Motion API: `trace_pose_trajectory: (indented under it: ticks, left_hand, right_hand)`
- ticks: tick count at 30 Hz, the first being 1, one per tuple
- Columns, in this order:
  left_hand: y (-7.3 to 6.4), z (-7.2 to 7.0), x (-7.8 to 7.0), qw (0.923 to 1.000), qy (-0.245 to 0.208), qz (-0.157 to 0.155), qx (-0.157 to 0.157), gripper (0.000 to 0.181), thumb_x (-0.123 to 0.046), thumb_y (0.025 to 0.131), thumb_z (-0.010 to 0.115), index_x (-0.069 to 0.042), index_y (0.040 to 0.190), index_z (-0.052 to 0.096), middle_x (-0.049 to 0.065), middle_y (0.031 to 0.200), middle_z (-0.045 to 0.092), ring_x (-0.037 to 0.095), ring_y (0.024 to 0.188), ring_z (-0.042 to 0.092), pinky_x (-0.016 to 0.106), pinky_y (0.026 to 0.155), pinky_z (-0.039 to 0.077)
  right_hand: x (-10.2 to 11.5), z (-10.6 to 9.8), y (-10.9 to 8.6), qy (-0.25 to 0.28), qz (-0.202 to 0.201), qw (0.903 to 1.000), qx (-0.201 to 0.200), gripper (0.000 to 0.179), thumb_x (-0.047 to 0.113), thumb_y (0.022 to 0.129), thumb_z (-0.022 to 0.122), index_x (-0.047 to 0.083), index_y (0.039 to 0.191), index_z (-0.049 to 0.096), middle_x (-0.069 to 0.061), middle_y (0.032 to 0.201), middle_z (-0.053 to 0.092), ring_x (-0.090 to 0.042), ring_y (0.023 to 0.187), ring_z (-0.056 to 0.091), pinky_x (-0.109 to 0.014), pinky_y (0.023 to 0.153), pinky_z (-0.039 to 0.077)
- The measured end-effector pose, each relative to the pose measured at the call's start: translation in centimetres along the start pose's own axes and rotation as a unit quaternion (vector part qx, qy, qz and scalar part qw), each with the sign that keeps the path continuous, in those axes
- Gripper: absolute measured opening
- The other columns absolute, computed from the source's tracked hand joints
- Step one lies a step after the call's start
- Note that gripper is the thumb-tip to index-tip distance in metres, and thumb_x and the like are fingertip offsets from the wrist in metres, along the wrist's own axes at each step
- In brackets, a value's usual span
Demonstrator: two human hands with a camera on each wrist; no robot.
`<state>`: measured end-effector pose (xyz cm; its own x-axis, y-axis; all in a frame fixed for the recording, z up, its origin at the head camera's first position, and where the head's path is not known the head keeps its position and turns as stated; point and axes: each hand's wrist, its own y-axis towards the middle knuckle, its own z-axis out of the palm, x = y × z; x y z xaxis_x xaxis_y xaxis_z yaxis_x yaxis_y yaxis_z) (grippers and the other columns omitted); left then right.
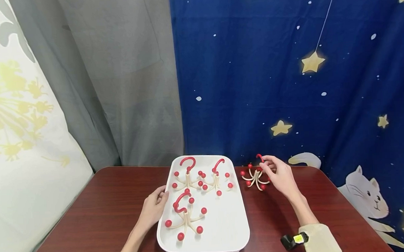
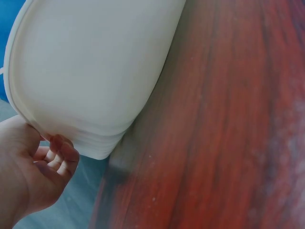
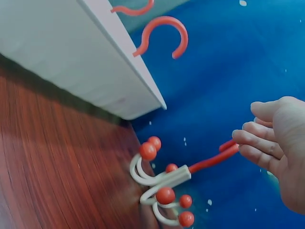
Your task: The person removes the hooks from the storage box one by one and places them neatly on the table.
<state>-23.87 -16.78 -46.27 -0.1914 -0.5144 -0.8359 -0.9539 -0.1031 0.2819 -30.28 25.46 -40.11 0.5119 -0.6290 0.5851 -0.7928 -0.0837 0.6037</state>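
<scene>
trouble is most likely waiting around the rack [image 1: 256, 176] at the right hand [image 1: 279, 174]: its curved arms are spreading wide, so a careless sideways pull could be catching their red balls [image 3: 165, 195] on the side of the tray [image 1: 222, 221]. a light fingertip hold on the hook [image 3: 209, 163] could also be letting the rack swing or drop (whether its arms are resting on the table [image 1: 104, 203] or hanging just above it, i cannot tell). inside the tray, the back-left rack [image 1: 188, 180] and the back-right rack [image 1: 216, 177] are crowding each other, balls near balls, so a bump could be tangling them, while the near rack [image 1: 186, 217] is standing closer to the person.

the right hand is bending its fingers and seemingly pinching the top of the hook, with the rack sitting below and to the left of it, just beyond the tray's right side. the left hand [image 1: 153, 206] is gripping the tray's left rim between thumb and curled fingers, the whole tray lying between it and that rack.
</scene>
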Motion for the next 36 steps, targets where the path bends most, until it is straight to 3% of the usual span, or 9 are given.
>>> trace_pose_trajectory:
  ticks: [11,19,30,36]
  left_hand:
    - [0.1,0.1,0.3,1.0,-0.004,0.003,0.002,0.031,-0.01,0.101,0.06,0.006,0.128,0.063,0.004,0.081,0.06,0.008,0.067,0.053,0.023,0.065,0.048]
    - [0.1,0.1,0.5,0.9999,-0.011,0.005,0.003,0.031,-0.01,0.101,0.06,0.006,0.128,0.063,0.006,0.082,0.061,0.008,0.067,0.054,0.023,0.065,0.048]
    - [0.0,0.1,0.2,1.0,-0.009,-0.002,0.002,0.032,-0.01,0.101,0.06,0.006,0.128,0.063,0.004,0.081,0.06,0.008,0.067,0.054,0.023,0.066,0.048]
    - [0.0,0.1,0.2,0.9999,-0.01,-0.006,0.004,0.032,-0.011,0.101,0.06,0.006,0.129,0.063,0.005,0.082,0.06,0.009,0.068,0.054,0.023,0.066,0.048]
  right_hand:
    - [3.0,1.9,-0.6,0.036,-0.021,0.9991,0.006,0.023,0.01,0.094,0.072,0.004,0.116,0.07,-0.001,0.09,0.07,-0.015,0.079,0.066,-0.02,0.073,0.052]
    - [5.3,3.6,-1.5,0.069,-0.026,0.9971,0.021,0.024,0.009,0.093,0.074,0.006,0.116,0.07,0.001,0.089,0.069,-0.013,0.079,0.066,-0.028,0.066,0.055]
    - [8.6,5.2,-2.4,0.073,-0.049,0.995,0.046,0.026,0.012,0.091,0.076,0.008,0.116,0.071,0.006,0.092,0.069,-0.008,0.082,0.066,-0.028,0.079,0.056]
    - [10.3,6.2,-2.9,0.077,-0.061,0.9932,0.063,0.026,0.016,0.091,0.077,0.009,0.116,0.072,0.01,0.091,0.067,-0.007,0.081,0.063,-0.033,0.075,0.056]
